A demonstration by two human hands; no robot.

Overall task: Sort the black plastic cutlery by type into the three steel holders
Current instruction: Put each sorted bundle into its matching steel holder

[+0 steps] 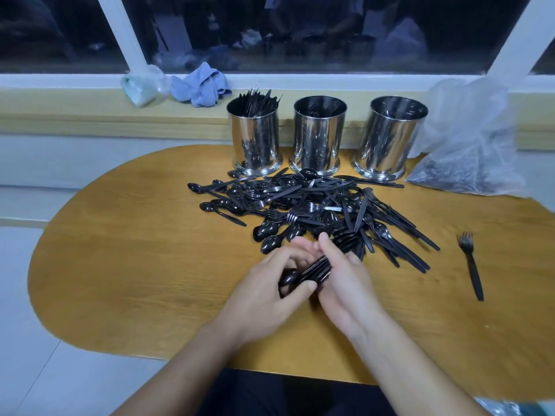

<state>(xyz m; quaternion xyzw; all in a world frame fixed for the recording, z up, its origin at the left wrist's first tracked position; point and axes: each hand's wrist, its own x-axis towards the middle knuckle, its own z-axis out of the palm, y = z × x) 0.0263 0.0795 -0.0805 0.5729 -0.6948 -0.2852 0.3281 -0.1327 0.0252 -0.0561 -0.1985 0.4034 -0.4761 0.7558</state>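
Both hands (303, 283) hold a cutlery bundle (312, 270) before the pile (315, 205)

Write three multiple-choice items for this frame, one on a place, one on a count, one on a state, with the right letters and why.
1. Where does the lone fork lie?
A. on the table right of the cutlery pile
B. inside the middle holder
C. on the windowsill

2. How many steel holders stand at the back?
A. two
B. three
C. four

3. Which holder has cutlery sticking up above its rim?
A. left holder
B. middle holder
C. right holder

Answers: 1 A, the fork lies apart on bare wood; 2 B, three cylinders stand in a row; 3 A, only there do black tips rise above the rim.
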